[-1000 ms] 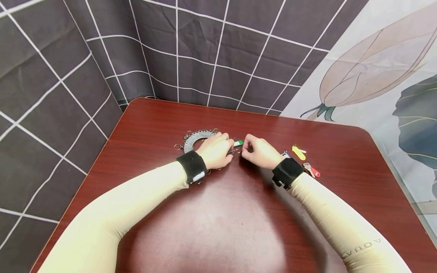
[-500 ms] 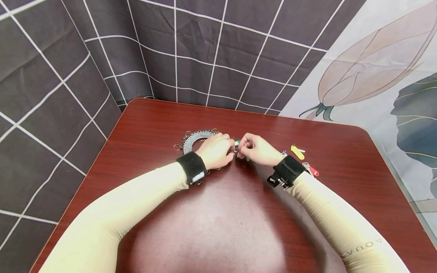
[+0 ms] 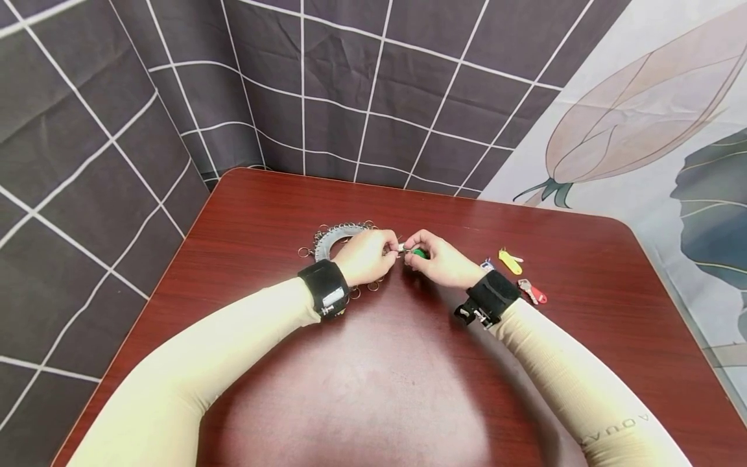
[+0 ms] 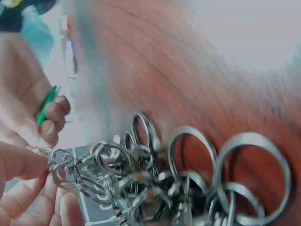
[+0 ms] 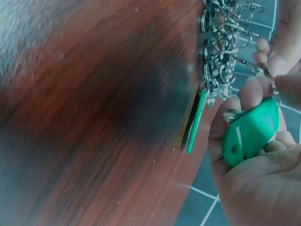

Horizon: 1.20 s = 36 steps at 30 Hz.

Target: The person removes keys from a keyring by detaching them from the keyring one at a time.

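My left hand [image 3: 367, 257] pinches a metal key ring [image 4: 63, 181] at the end of a cluster of split rings and clasps [image 4: 150, 195]. This cluster hangs along a curved grey band [image 3: 323, 245], partly hidden beneath the hand. Close on the right, my right hand [image 3: 443, 261] holds a green key tag [image 5: 251, 134] between fingers and palm, with a key blade [image 5: 233, 115] sticking out beside it. The fingertips of both hands come together at the tag's thin wire ring. A second green key tag [image 5: 196, 122] stands at the cluster's near end.
On the reddish-brown table [image 3: 350, 389], right of my right hand, lie a yellow key tag [image 3: 510, 261], a red key tag [image 3: 539, 296] with a key, and a blue tag [image 3: 487, 264] partly hidden by the wrist strap. A dark checked cloth [image 3: 350, 97] hangs behind the table.
My right hand has moved left until its fingertips meet the left hand's, and the green key tag now shows in its fingers. My left hand has turned slightly, its thumb and finger pinching.
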Motion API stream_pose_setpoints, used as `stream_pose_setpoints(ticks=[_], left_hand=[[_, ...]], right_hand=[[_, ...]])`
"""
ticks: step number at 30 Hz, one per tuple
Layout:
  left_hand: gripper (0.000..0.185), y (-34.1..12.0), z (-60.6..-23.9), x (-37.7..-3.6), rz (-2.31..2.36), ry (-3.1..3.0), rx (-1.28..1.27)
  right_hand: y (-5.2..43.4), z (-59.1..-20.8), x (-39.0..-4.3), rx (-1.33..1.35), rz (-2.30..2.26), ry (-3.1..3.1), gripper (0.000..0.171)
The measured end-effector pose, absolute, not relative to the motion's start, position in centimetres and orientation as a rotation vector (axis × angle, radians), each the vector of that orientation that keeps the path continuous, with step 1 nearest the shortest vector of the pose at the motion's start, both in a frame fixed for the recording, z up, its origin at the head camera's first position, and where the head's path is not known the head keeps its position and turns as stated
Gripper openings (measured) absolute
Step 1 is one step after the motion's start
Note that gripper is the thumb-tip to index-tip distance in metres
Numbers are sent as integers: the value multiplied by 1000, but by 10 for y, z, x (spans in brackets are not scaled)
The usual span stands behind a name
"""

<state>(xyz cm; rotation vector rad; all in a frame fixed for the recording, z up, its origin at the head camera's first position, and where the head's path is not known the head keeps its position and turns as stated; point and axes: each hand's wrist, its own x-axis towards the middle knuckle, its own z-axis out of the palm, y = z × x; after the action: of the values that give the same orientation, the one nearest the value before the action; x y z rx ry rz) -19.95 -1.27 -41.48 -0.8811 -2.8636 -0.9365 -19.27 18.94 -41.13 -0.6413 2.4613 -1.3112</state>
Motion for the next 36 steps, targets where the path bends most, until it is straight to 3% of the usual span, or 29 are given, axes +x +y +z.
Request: stream_pose_setpoints(ticks=[5,17,25,36], left_hand=[[4,-17,-414,-199,-1143,-2856,-784],[15,-20,-414,-201,-1187,-2838,-782],[9,-24,-415,-202,-1261,-2849,-748],[9,-26,-417,-206,-1393,-2867,-688]], right_hand=[[182,-413,-189,-639,-1280,2545,7],[172,-417,-188,-542,-1361,2585,15],[162,-399,-179,-441,-1410,2569,15],[169,-424,-193,-303,-1657,2409,18]])
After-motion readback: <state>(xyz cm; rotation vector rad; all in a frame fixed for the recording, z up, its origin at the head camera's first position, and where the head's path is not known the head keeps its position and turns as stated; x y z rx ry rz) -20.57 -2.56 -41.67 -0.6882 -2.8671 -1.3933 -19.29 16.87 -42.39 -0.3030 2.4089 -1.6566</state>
